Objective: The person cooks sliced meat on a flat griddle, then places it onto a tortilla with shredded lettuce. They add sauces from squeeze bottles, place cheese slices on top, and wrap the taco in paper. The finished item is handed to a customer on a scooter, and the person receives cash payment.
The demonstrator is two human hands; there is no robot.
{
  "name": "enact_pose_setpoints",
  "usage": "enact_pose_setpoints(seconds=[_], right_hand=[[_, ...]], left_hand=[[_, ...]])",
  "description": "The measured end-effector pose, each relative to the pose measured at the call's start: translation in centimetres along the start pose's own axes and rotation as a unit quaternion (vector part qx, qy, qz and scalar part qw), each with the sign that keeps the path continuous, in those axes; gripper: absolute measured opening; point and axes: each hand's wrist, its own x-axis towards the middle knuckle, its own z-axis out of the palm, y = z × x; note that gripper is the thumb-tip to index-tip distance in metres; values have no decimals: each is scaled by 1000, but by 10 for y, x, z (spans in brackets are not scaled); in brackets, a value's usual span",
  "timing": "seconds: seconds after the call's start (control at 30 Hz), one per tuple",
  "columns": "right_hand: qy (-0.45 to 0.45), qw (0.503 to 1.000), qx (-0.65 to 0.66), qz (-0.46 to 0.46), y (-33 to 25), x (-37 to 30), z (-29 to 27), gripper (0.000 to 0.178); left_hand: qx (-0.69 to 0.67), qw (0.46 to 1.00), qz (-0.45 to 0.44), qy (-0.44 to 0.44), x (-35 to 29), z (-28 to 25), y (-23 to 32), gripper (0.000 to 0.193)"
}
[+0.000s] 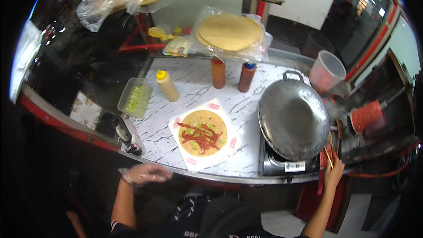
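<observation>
My left hand (147, 174), in a clear plastic glove, hovers at the counter's front edge with its fingers stretched out, holding nothing. To the right of the wok, my right hand (335, 171) is closed around slim gold-coloured tongs (328, 158). Between the hands, a round tortilla (189, 143) lies flat on a white paper sheet (192, 161) with red print. Red strips (205, 140), which look like sauced meat or vegetable, are heaped over shredded lettuce on it. A large dark wok (294, 117) sits on a gas stove (274, 164); no food shows in it.
A lettuce tub (146, 91), a yellow-capped squeeze bottle (167, 87), an orange bottle (218, 75) and a blue-capped red bottle (247, 78) stand on the marbled counter. Stacked tortillas (229, 31) lie behind. At right are a clear bucket (327, 71) and a container of red food (366, 117).
</observation>
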Motion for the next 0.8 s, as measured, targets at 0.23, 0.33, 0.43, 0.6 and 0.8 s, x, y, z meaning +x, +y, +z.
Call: enact_pose_setpoints(seconds=[0.23, 0.33, 0.43, 0.6, 0.8], right_hand=[[141, 981, 132, -15, -85, 4, -34, 44], [211, 918, 309, -134, -209, -26, -54, 33], [-87, 848, 462, -245, -352, -56, -17, 54], [-85, 806, 586, 13, -449, 19, 153, 97], [97, 908, 372, 163, -461, 105, 226, 104]], left_hand=[[-65, 980, -185, -30, -29, 31, -161, 42], [-76, 974, -203, 58, 3, 30, -313, 35], [508, 853, -109, -46, 3, 25, -455, 35], [426, 883, -197, -31, 5, 8, -498, 37], [410, 885, -222, -1, -44, -60, -509, 38]])
